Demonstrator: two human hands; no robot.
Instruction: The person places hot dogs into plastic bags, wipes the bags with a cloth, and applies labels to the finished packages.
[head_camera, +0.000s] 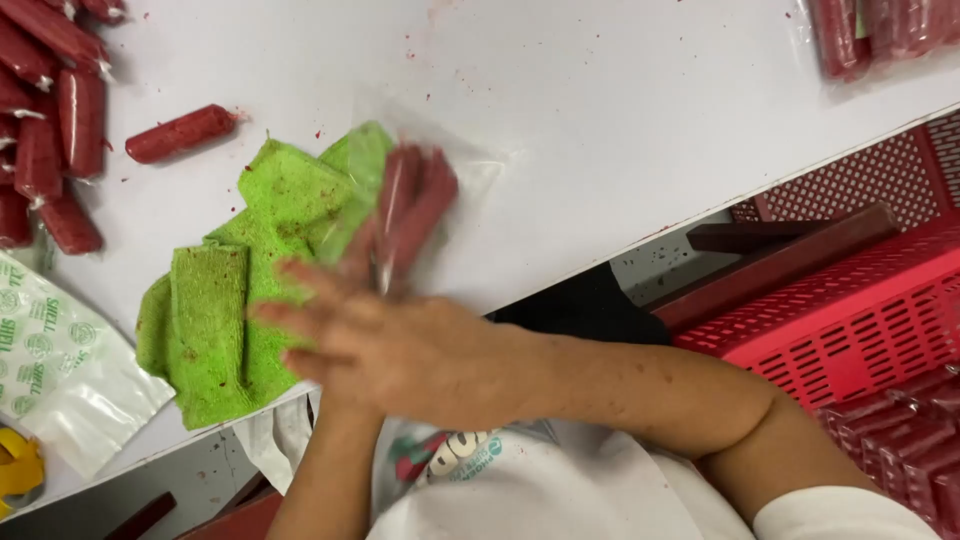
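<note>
Looking down from the head camera: both hands meet near the front edge of a white surface (620, 90). Right hand (400, 345) lies flat, fingers spread, its grip open, pressing over the near end of a clear plastic bag (445, 175) that holds two or three red sausages (415, 205). Left hand is mostly hidden under the right; only its forearm shows rising from below, so its grip cannot be told. Motion blur softens the fingers and the bag. The bag rests partly on a crumpled green cloth (240, 290), speckled with red crumbs, which spreads to the left of the hands.

A single loose sausage (182, 133) lies just beyond the cloth, apart from it. A pile of sausages (45, 130) with tied ends sits at the far left edge. A flat printed bag (55, 360), white with green marks, lies left of the cloth, near the surface's front edge. More bagged sausages (880, 30) sit at the top right corner. A red perforated crate (850, 320) stands below the surface on the right.
</note>
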